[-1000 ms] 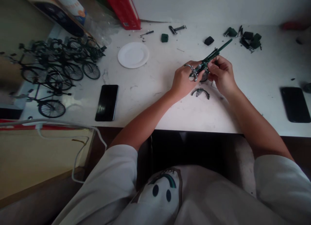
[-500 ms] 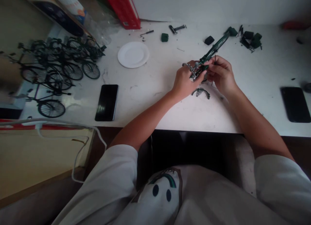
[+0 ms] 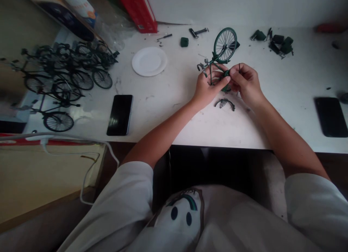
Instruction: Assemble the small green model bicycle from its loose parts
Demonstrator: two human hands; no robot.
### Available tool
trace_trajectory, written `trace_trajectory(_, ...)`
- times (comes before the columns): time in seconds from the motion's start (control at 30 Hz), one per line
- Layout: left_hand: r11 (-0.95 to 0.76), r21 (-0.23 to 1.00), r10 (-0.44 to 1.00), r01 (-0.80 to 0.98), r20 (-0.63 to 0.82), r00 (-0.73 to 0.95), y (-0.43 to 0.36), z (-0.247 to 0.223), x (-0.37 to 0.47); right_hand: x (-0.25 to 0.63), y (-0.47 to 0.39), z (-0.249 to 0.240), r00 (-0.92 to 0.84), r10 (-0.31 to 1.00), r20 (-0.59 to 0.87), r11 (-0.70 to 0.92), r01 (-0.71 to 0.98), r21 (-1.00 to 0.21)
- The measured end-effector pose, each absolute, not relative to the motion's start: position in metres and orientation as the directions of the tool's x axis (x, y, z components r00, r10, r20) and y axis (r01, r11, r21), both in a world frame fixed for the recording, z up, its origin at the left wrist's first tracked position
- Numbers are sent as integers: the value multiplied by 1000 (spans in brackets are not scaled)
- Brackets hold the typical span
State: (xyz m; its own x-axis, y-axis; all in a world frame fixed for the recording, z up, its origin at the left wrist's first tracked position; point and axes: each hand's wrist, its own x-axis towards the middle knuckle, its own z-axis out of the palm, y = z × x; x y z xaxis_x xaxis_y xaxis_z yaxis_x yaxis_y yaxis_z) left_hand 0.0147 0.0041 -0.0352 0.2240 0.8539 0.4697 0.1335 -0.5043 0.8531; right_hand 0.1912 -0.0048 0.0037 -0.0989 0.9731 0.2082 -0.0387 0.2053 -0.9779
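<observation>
A dark green model bicycle (image 3: 225, 45) is held above the table, its spoked wheel pointing away from me and its silver handlebar to the left. My left hand (image 3: 208, 86) is closed around the frame, thumb toward the right. At the frame's near end, my right hand (image 3: 246, 81) pinches with thumb and fingertips; a thin dark piece sticks up between its fingers, too small to name. The fingers partly hide the near end of the bicycle. Just below the hands, a curved dark green part (image 3: 225, 104) lies on the table.
Several finished model bicycles (image 3: 61, 121) crowd the left side. A white plate (image 3: 149, 61), a phone (image 3: 119, 115), a small screwdriver (image 3: 164, 37) and a green block (image 3: 184, 42) lie around. Dark green parts (image 3: 285, 45) are heaped at back right; another phone (image 3: 330, 116) lies right.
The bicycle has turned in my left hand, so its wheel, seen nearly edge-on before, now shows its broad side and sits further left. The right hand stays pinched close to the frame.
</observation>
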Motion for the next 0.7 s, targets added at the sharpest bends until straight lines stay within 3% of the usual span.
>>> trace_trajectory(0.17, -409, 903, 898, 132, 374, 230, 0, -29, 14, 192, 1, -5, -67, 966, 251, 255, 70, -964)
trace_trajectory(0.43, -509, 836, 852, 205, 456, 257, 5, -32, 17, 195, 4, -9, -54, 957, 285, 289, 96, -952)
trace_trajectory(0.7, -457, 879, 875, 134, 417, 245, 6, -36, 15, 189, -1, -2, -20, 952, 307, 307, 97, -947)
